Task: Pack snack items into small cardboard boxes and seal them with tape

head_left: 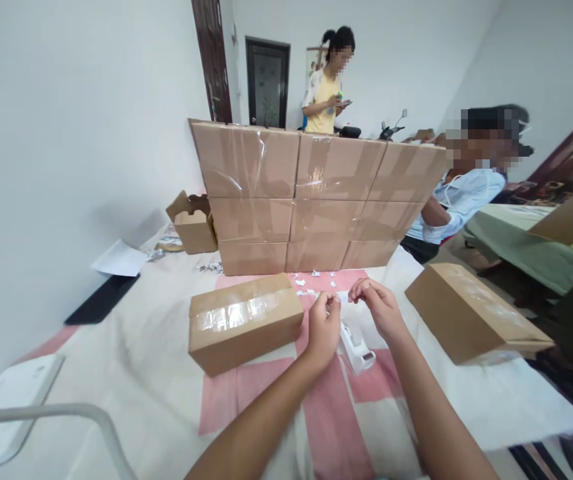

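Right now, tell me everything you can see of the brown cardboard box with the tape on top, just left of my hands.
The brown oblong cardboard box is closed, its top seam sealed by a wide strip of glossy clear tape running lengthwise. It lies flat on the white and pink tablecloth, turned at a slight angle, in front of the stacked wall of similar cartons. Its corners look crisp and undented. Your left hand is close by its right end, seemingly not touching it.
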A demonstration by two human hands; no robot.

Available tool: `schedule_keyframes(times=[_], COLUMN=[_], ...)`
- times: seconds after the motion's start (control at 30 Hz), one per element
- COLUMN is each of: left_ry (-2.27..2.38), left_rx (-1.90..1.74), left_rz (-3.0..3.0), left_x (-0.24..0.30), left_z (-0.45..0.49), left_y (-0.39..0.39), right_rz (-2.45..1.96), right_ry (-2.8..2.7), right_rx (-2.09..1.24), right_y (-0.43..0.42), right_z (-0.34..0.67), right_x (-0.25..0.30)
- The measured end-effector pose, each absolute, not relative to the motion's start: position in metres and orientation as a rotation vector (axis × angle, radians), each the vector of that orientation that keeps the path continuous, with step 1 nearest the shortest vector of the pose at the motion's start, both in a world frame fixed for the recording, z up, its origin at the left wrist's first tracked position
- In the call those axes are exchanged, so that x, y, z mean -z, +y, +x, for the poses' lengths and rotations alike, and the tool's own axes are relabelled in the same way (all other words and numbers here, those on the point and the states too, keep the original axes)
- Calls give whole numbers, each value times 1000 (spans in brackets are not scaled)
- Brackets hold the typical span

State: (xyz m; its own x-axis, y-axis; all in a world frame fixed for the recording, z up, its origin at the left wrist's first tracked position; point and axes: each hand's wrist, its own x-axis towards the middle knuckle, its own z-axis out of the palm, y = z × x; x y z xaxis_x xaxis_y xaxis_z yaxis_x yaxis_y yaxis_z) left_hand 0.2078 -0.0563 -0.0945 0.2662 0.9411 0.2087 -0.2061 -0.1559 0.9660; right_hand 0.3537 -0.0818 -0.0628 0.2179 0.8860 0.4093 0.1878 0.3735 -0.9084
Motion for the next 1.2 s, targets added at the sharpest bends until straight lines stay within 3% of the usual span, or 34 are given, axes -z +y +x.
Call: schedule_keyframes(times=[0.13,0.4,0.8,1.2], left_ry=[720,598,857,876], left_rx=[-1205,-1221,-927,-793], left_rz=[1320,1477,2052,2146], left_x=[64,28,18,15], left_z=[194,167,141,139], left_y=[-61,-63,-41,-40], right_rz=[-1075,-980,-1021,-892], right_ry=[-1128,-1033,-970,-1049], right_rx=[-533,-590,-727,-730], right_y=[-86,-72,-75,-88], right_z=[330,294,270,260], right_x=[57,66,99,89])
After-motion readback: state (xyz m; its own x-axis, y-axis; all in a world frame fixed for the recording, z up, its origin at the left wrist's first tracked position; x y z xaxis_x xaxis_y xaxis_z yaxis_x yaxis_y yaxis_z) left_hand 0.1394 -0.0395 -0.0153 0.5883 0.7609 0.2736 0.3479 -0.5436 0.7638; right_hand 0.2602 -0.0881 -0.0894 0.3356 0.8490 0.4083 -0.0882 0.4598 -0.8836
